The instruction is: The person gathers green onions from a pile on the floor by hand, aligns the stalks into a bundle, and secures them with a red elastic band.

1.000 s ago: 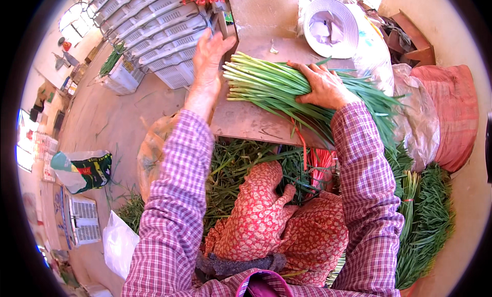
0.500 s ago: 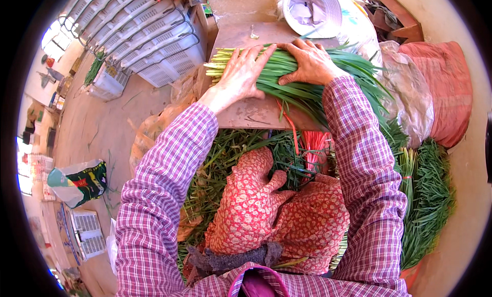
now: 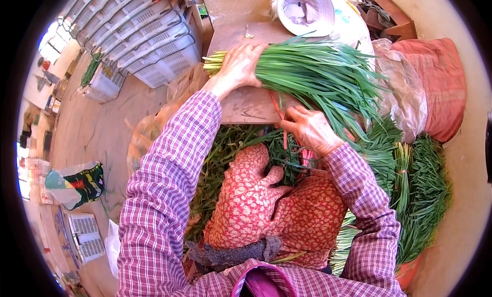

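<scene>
A bunch of long green leafy stalks with pale ends (image 3: 318,66) lies across the pinkish tabletop (image 3: 246,105). My left hand (image 3: 238,64) is closed over its pale end. At the front edge of the table, below the bunch, my right hand (image 3: 307,128) has its fingers curled on a thin red strip (image 3: 277,105) that runs under the bunch and hangs over the edge. More red strips (image 3: 307,158) show beneath, beside cut greens. My legs, in red floral cloth (image 3: 241,194), are under my arms.
Stacked white crates (image 3: 164,61) stand upper left. A white hat (image 3: 305,12) rests behind the bunch. Orange-red sacking (image 3: 443,82) and piled green bundles (image 3: 425,194) line the right. A green-and-white bag (image 3: 74,184) and a crate (image 3: 87,235) are on the floor at left.
My left hand has come rightward onto the bunch's pale end. My right hand has left the top of the bunch and moved down to the red strip.
</scene>
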A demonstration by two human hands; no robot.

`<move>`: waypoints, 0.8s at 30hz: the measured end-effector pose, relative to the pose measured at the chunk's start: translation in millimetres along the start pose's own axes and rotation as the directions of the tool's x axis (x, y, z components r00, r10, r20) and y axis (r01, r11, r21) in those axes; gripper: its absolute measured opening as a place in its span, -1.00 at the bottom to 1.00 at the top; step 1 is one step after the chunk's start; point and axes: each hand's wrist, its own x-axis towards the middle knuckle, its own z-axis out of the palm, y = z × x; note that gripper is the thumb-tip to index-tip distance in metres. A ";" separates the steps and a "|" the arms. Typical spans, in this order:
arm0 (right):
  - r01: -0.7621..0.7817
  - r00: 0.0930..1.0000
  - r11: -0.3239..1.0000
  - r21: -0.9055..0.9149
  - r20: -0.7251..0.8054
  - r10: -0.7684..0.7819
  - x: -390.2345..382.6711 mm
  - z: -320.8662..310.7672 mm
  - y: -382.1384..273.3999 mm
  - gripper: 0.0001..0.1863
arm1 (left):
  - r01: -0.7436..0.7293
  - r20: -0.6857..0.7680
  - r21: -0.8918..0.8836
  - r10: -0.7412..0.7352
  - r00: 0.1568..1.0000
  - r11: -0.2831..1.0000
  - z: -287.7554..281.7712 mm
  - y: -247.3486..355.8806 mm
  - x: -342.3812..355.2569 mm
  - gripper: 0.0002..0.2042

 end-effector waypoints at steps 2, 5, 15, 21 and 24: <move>-0.004 1.000 1.000 -0.014 -0.025 0.004 0.2 6.5 -1.7 -0.87 | -0.008 -0.017 -0.002 0.008 1.000 1.000 1.1 -0.6 -0.6 -0.03; 0.008 0.997 1.000 0.012 -0.073 -0.007 10.0 8.6 -5.1 -0.87 | 0.004 -0.007 0.000 -0.004 1.000 1.000 0.0 -1.8 1.2 -0.02; -0.177 0.844 0.977 0.121 -0.491 0.214 128.6 -25.7 27.9 -0.87 | 0.029 0.004 0.081 -0.030 1.000 0.996 3.5 3.5 -19.8 -0.18; -0.290 0.871 0.821 0.492 -0.218 0.439 142.0 4.0 90.7 -0.73 | -0.005 -0.073 -0.007 0.004 0.997 1.000 -9.2 -0.6 -16.3 -0.11; -0.344 0.842 0.805 0.483 -0.220 0.493 135.2 13.5 88.9 -0.74 | 0.113 -0.051 -0.485 -0.157 0.986 0.867 -37.2 -6.2 -1.7 -0.28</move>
